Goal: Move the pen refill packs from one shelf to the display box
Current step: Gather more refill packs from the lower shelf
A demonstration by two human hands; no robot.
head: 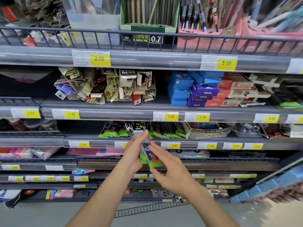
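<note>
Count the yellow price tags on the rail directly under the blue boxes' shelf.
6: 2.00, 1.00, 3.00, 1.00, 2.00, and one cut off at the right edge. More may lie beyond the frame.

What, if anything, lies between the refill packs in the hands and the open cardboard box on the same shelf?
Nothing visible blocks the way. The left hand grips the refill packs in front of the shelf; the cardboard box sits open to the right, beyond packs still on the shelf.

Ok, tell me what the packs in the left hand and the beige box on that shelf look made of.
Packs: probably glossy plastic film over printed card; highlights show on the black and green faces.
Box: matte cardboard, seemingly; beige, with creased, torn edges.
</note>
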